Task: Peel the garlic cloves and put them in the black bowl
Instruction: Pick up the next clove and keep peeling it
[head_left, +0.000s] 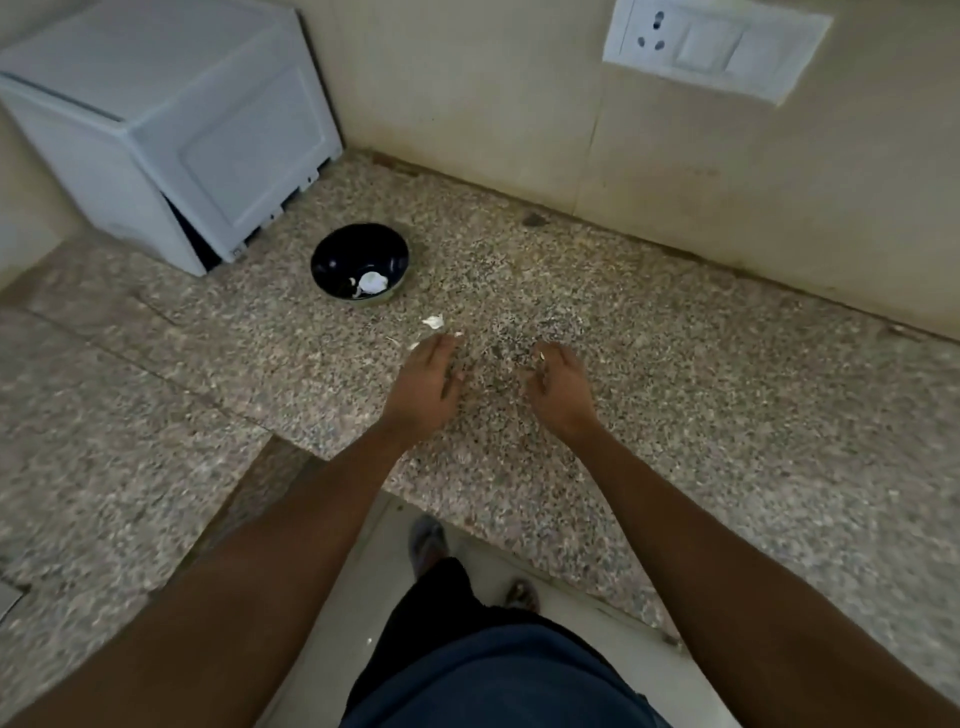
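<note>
mid-peel over speckled granite, black bowl (359, 262) waiting up and to the left

holding both hands low over the counter (675, 364), nearer the body than the bowl, likely so skins drop on the stone and only clean cloves go in; left hand (428, 387) nearest the bowl, fingers fairly straight and relaxed, gripping nothing visible, tips close to pale papery scraps (432, 322) lying between hand and bowl; right hand (558, 387) farther right of the bowl, fingers curled, seemingly pinching a small pale bit (541, 356) at the tips, too small to call clove or skin; inside the bowl, glossy dark round walls and white garlic pieces (371, 283) resting at the near side; behind the bowl to the left, a smooth white boxy appliance (171, 130); counter rough-grained, mottled brown and grey, matte.
</note>
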